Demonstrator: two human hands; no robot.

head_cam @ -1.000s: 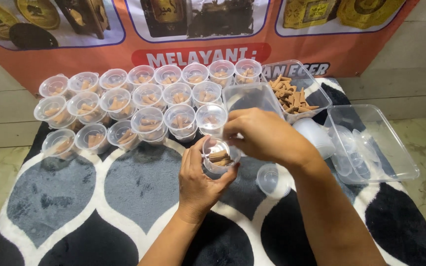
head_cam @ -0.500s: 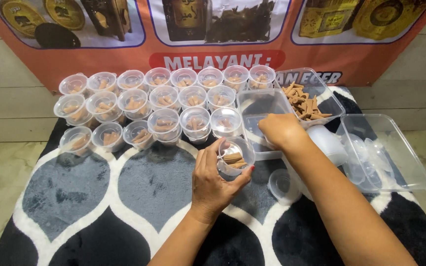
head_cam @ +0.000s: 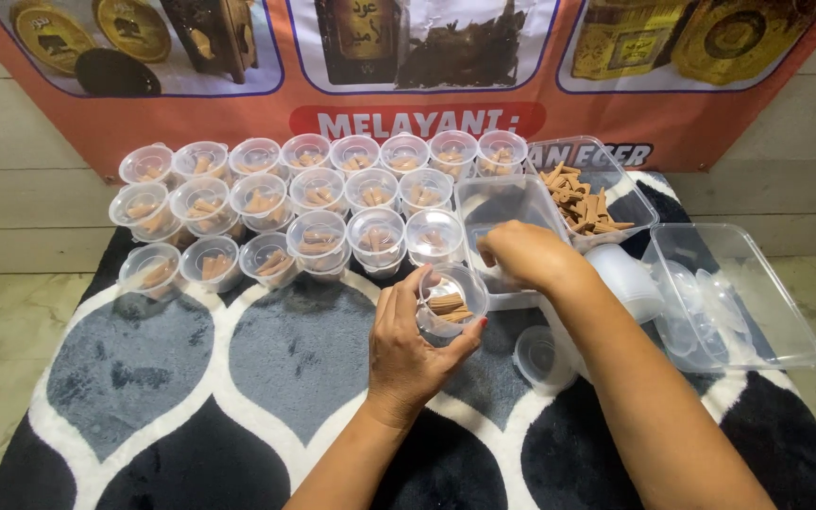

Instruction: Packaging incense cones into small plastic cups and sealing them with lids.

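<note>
I look down from the head camera at a rug (head_cam: 266,359) patterned in grey, black and white, spread on the floor in front of an orange banner (head_cam: 238,113).

My left hand (head_cam: 413,345) is wrapped around a small clear plastic cup (head_cam: 450,302), fingers curled on its far side and thumb on the near side, holding it tilted just above the rug. A few short brown sticks (head_cam: 448,306) lie inside the cup.

My right hand (head_cam: 521,253) reaches forward with its fingers bent downward over an empty clear rectangular container (head_cam: 502,203), just behind the cup. The two hands are close but not touching. I cannot tell whether the right fingers pinch anything.

Behind that container sits a second clear container (head_cam: 616,184) that holds a loose pile of brown sticks (head_cam: 578,200).

To the left, three rows of filled cups (head_cam: 318,189) stand close together on the rug, each with a few brown sticks in it.

To the right, a larger clear tub (head_cam: 757,283) holds round clear lids. A stack of empty cups (head_cam: 627,279) lies on its side between my right forearm and the tub. One loose round lid (head_cam: 542,357) lies on the rug under my right forearm.
</note>
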